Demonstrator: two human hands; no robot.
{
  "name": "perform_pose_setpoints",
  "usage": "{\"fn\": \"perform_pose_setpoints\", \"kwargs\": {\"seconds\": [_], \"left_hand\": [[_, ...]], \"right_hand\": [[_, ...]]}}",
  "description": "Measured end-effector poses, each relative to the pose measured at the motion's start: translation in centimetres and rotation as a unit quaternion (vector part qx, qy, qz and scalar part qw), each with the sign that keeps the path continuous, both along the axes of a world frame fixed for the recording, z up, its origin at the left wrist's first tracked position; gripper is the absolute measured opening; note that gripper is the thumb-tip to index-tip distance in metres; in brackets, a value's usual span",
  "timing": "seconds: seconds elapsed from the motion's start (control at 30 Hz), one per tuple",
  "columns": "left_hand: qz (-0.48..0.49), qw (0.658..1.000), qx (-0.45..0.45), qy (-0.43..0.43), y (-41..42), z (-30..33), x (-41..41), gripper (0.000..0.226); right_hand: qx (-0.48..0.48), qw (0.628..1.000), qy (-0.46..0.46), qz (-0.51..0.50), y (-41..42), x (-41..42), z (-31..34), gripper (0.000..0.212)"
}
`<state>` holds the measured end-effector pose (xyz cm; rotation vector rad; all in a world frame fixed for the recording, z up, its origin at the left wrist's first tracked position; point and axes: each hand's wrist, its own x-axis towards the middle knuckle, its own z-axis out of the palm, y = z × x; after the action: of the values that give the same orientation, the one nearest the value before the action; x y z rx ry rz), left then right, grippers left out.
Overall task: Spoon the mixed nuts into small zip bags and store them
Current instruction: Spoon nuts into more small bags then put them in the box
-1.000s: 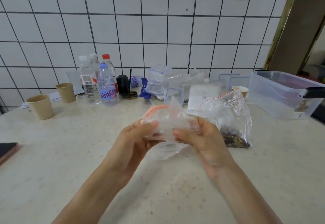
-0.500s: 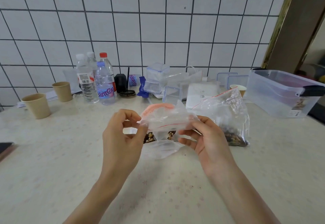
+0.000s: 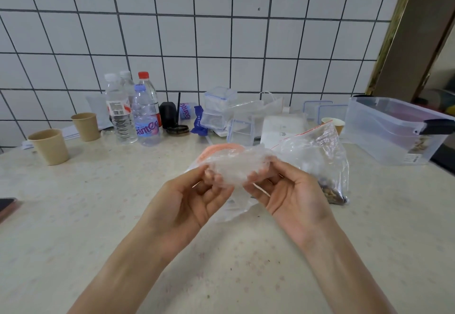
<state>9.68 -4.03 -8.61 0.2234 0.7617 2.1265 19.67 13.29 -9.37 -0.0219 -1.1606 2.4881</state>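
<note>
Both hands are up at the centre of the frame, above the tabletop [image 3: 73, 227], working one small zip bag [image 3: 234, 166] between them. The left hand [image 3: 192, 200] has its fingers curled, pinching the bag's left edge; the right hand [image 3: 288, 198] pinches the right edge, palm turned up toward the camera. The clear plastic is crumpled and blurred, so what is inside cannot be made out. An orange rim [image 3: 216, 148] peeks out just behind the bag. Just right of the right hand, a larger zip bag [image 3: 320, 156] with a red strip stands on the tabletop, mixed nuts [image 3: 332, 194] heaped in its bottom corner. At far right sits a clear storage bin [image 3: 384, 131]. Along the tiled wall at the back: water bottles [image 3: 145, 116] left of centre, small clear containers [image 3: 219, 106] in the middle, and two paper cups [image 3: 50, 146] at left.
</note>
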Motion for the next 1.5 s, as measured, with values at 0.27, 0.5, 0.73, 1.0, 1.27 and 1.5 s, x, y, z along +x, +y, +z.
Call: {"fn": "perform_pose_setpoints", "kwargs": {"seconds": [0.27, 0.5, 0.73, 1.0, 1.27, 1.5], "left_hand": [[-0.003, 0.996, -0.039, 0.082, -0.3, -0.1, 0.1, 0.025], [0.021, 0.980, -0.049, 0.192, -0.8, -0.1, 0.4, 0.033], [0.158, 0.876, -0.229, 0.395, -0.2, -0.6, 2.0, 0.030], [0.250, 0.815, -0.246, 0.461, -0.5, -0.4, 1.5, 0.021], [0.196, 0.603, -0.260, 0.728, -0.8, -1.1, 2.4, 0.042], [0.269, 0.640, -0.334, 0.637, 0.0, -2.0, 3.0, 0.026]], "right_hand": [[0.010, 0.999, -0.025, 0.016, -0.7, 0.1, 0.2, 0.035], [0.153, 0.988, -0.028, 0.016, -0.5, 0.4, -0.1, 0.016], [0.232, 0.942, -0.137, -0.200, -1.7, -0.3, -0.6, 0.036], [0.311, 0.896, -0.121, -0.293, -0.7, -0.1, -0.5, 0.028], [0.383, 0.870, -0.041, -0.307, -0.1, 0.2, -0.3, 0.034], [0.514, 0.810, 0.018, -0.283, -1.6, 0.4, -0.1, 0.035]]}}
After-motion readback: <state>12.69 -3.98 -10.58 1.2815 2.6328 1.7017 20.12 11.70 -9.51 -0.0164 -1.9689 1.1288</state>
